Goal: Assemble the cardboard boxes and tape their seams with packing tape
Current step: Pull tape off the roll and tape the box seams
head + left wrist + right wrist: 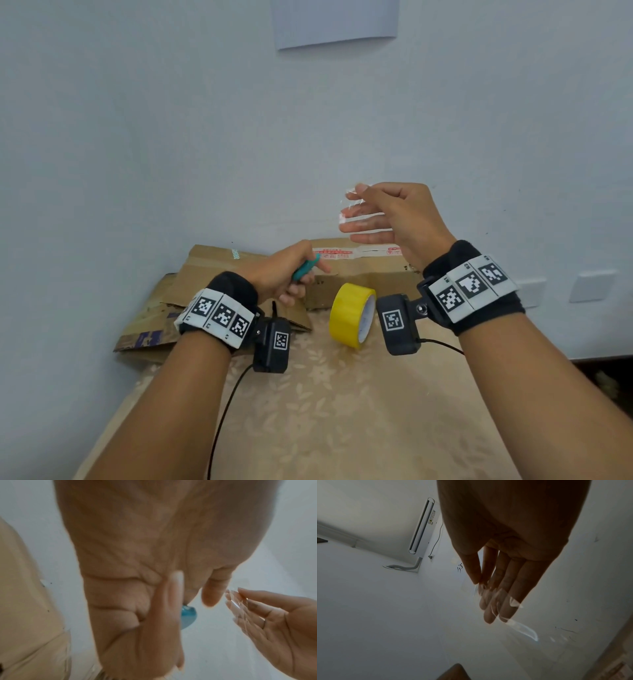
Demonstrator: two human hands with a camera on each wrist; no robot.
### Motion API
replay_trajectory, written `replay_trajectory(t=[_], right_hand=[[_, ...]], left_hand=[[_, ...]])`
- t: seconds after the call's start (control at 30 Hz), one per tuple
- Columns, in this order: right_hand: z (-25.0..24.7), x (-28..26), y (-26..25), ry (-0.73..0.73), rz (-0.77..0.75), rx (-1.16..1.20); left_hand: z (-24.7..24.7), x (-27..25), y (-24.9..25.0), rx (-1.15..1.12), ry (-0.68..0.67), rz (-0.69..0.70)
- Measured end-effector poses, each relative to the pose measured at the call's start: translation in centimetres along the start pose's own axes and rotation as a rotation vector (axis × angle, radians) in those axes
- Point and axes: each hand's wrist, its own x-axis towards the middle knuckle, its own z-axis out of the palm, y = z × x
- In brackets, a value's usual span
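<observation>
My right hand (356, 200) is raised in front of the wall, thumb and forefinger pinching a short strip of clear tape (349, 209), the other fingers straight. The same strip of clear tape (522, 628) hangs off the fingers (489, 615) in the right wrist view. Lower down, my left hand (301, 277) grips a teal-handled tool (306, 269); its working end is hidden. A yellow tape roll (351, 313) stands on edge between my wrists. Flattened cardboard boxes (219, 270) lie against the wall behind my hands.
A beige patterned cloth (342, 411) covers the table. The white wall stands close behind the cardboard, with a paper sheet (335, 20) high up and wall sockets (592, 286) at the right. Black cables (222, 411) trail from the wrist cameras.
</observation>
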Motion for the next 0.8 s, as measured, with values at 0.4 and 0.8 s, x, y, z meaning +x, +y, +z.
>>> replay_trajectory(t=[0.4, 0.8], right_hand=[[-0.1, 0.2, 0.1, 0.011, 0.016, 0.010], [-0.2, 0.2, 0.2, 0.023, 0.001, -0.001]], left_hand=[[-0.8, 0.3, -1.2, 0.118, -0.153, 0.153], [-0.6, 0.4, -1.1, 0.175, -0.140, 0.142]])
